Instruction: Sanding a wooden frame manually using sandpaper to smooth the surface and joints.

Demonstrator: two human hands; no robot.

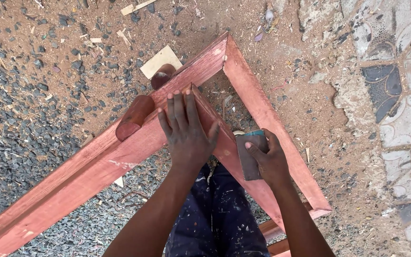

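Reddish-brown wooden frame (pixel 120 157) lies on sandy, gravel-strewn ground (pixel 34 119), its mitred corner pointing away from the person. Left hand (pixel 186 131) rests flat on the frame's long rail, fingers spread. Right hand (pixel 269 159) grips a folded piece of sandpaper (pixel 249 157), pressing it against the inner rail. Two short round wooden pegs (pixel 134 116) lean beside the long rail.

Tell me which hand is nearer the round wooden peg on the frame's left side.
Left. The left hand lies flat on the red wooden frame just right of the peg; the right hand holds a sandpaper piece farther right.
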